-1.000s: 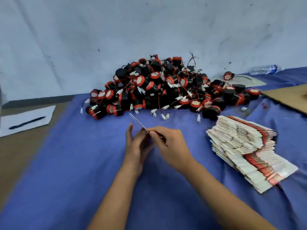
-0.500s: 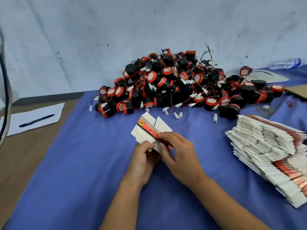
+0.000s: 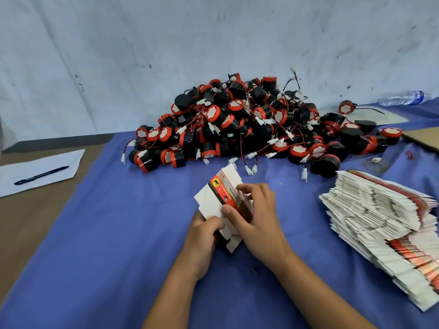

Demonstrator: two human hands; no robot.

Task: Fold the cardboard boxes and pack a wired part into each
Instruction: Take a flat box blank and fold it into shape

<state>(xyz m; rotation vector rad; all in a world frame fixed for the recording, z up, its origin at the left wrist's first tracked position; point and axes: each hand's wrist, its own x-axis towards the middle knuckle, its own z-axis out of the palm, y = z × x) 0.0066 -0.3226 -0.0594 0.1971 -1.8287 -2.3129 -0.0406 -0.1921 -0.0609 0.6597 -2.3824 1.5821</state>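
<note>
A flat white cardboard box (image 3: 213, 198) with a red and black printed band is held tilted above the blue cloth. My left hand (image 3: 204, 233) grips its lower left edge. My right hand (image 3: 256, 214) holds it from the right, thumb on the printed band and fingers curled over the top edge. Behind them lies a big pile of black and red wired parts (image 3: 249, 129) with white connectors. A slanted stack of flat unfolded boxes (image 3: 380, 224) lies to the right.
Blue cloth (image 3: 118, 245) covers the table. A white sheet with a black pen (image 3: 41, 175) lies at the left on brown board. A plastic bottle (image 3: 403, 98) and a cardboard piece (image 3: 425, 137) are at the far right. A pale wall rises behind.
The box turned from edge-on to showing its printed face, and it now sits larger and lower in both hands. The view has shifted so the pile and stack lie further right.
</note>
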